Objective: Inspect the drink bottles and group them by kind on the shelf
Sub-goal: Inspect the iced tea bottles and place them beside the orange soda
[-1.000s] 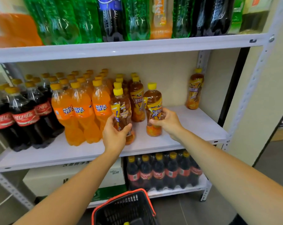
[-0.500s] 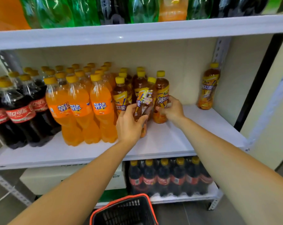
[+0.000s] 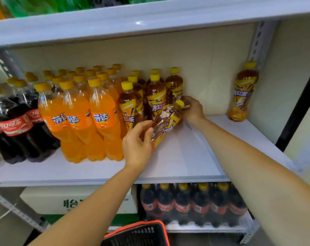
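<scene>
Tilted more than before, the tea bottle (image 3: 165, 121) slants cap-right over the shelf (image 3: 186, 157), gripped by the left hand (image 3: 136, 142). The right hand (image 3: 193, 110) curls near its cap; grasp unclear. A swing could topple the tea row (image 3: 156, 96) behind.

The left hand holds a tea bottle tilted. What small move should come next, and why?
Probably stand the tilted bottle upright beside the standing tea bottles: the left hand grips its base, the right hand is by its cap, and bare shelf lies just below.
</scene>
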`<state>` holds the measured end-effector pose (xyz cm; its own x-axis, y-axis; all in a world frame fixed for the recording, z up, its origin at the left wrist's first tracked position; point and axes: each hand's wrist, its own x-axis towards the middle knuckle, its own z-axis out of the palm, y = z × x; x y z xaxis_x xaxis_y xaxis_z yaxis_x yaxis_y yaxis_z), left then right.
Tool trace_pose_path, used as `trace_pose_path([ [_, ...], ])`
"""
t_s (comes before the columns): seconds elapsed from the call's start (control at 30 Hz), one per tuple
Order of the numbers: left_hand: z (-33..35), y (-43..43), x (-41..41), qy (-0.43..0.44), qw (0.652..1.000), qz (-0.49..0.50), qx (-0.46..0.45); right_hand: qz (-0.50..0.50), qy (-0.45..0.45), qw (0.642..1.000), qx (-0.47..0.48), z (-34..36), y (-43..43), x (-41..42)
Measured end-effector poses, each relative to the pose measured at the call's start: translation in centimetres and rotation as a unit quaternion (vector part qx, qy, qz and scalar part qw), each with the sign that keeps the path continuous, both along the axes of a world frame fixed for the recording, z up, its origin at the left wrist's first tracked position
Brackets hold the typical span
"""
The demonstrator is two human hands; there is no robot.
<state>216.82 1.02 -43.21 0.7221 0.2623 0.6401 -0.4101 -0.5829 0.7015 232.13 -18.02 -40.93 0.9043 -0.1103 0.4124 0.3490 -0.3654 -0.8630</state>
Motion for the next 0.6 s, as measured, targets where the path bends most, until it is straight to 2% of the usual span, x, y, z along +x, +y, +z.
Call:
trace_pose_path([
  [0.13,0.6,0.5,-0.1,0.047,0.995,0.025,0.082,0.072,0.049,0.994,0.069,-0.4,-2.3,0.6],
  [0.2,0.9,0.6,-0.2,0.069,0.991,0.027,0.113,0.054,0.062,0.995,0.061,-0.6,-4.1,0.5],
  [0.3,1.7,0.4,-0.5,0.106,0.977,0.037,0.179,-0.071,0.006,0.997,-0.010,-1.2,-7.0,-0.5],
  [0.37,2.4,0.2,-0.7,0.126,0.961,0.041,0.241,-0.173,-0.061,0.982,-0.055,-1.7,-8.7,-1.7],
  [0.43,3.3,-0.2,-0.8,0.146,0.925,0.052,0.346,-0.264,-0.090,0.958,-0.072,-2.2,-10.0,-2.6],
  [0.47,3.8,-0.6,-0.7,0.159,0.893,0.069,0.415,-0.296,-0.078,0.950,-0.069,-2.1,-10.6,-2.8],
  [0.53,4.9,-1.3,-0.4,0.185,0.816,0.103,0.538,-0.309,-0.032,0.950,-0.039,-1.8,-11.6,-2.8],
  [0.6,5.8,-1.9,0.2,0.205,0.767,0.107,0.598,-0.283,-0.004,0.959,-0.006,-1.4,-12.6,-2.4],
])
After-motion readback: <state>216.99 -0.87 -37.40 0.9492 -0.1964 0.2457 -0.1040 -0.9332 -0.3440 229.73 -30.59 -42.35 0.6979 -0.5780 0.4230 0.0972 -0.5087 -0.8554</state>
